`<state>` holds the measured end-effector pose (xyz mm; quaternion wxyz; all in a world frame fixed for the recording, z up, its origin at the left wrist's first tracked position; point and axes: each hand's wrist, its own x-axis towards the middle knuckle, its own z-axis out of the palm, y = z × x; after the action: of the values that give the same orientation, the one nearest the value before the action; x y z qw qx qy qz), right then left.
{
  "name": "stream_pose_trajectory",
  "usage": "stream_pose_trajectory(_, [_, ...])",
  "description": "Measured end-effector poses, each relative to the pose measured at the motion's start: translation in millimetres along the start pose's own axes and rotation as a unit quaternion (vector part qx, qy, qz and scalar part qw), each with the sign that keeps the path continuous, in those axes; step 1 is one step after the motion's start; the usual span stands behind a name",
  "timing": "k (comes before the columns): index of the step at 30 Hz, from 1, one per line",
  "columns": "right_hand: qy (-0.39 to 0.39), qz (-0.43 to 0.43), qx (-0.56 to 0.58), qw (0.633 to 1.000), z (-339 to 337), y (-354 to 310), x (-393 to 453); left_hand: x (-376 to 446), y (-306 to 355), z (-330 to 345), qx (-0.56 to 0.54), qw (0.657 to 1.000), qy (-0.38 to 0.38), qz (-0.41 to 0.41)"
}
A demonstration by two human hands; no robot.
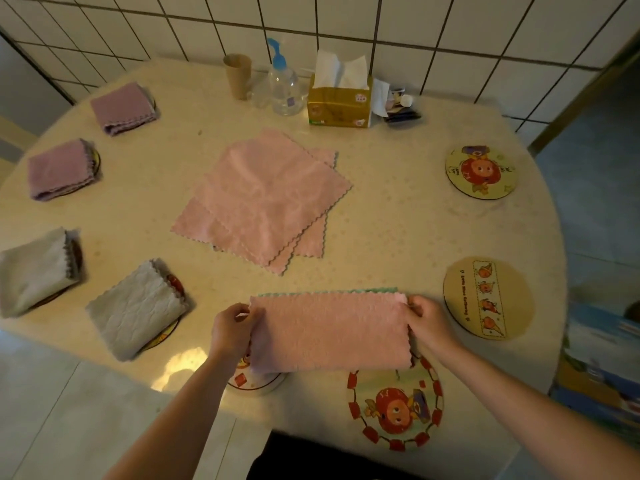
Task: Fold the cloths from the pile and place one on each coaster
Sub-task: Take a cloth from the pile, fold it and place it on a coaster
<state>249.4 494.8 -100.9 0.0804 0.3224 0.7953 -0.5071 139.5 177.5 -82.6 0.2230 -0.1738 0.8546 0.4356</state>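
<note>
Pink cloth (329, 332) folded once into a long strip, at the near edge of the worktop (398, 220), partly over a coaster (254, 382) on the left and touching the red-bordered coaster (394, 407) on the right. Left hand (230, 329) pinches the strip's left end, right hand (424, 318) pinches the right end; both grips closed on fabric, fingers curled.

Status: four coasters on the left already carry folded cloths, two purple (123, 107) (60, 169) and two grey (36, 270) (136, 308). Pile (266, 199) of pink cloths in the middle, looks like a few left. Two bare coasters on the right (481, 171) (488, 297).

Risks:
- Second fold goes skewed if one end lifts before the other; edges won't line up.
- Fabric is soft, the layers may slide apart when carried.
- The strip hides the left near coaster, so it's easy to miss or set the cloth off-centre.

Containers: tissue box (339, 103) with tissues sticking out the top; clear pump bottle (285, 86), contents not readable; brown cup (238, 75), inside not visible.
</note>
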Motion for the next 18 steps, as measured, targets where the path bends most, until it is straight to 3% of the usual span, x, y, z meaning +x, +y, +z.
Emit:
stream_pose_trajectory(7, [-0.017,-0.035,-0.053,0.998,-1,-6,14,4,6,3,0.09,0.995,0.02,0.025])
stream_pose_trajectory(11, [-0.017,-0.083,-0.203,0.975,-7,-16,20,9,9,1,0.174,0.98,0.047,0.085])
stream_pose_trajectory(14, [-0.023,-0.127,-0.253,0.959,-11,-23,27,16,13,1,0.208,0.971,0.008,0.122])
stream_pose_trajectory(18, [-0.093,-0.173,-0.311,0.93,-9,-30,32,26,17,2,0.297,0.942,-0.035,0.153])
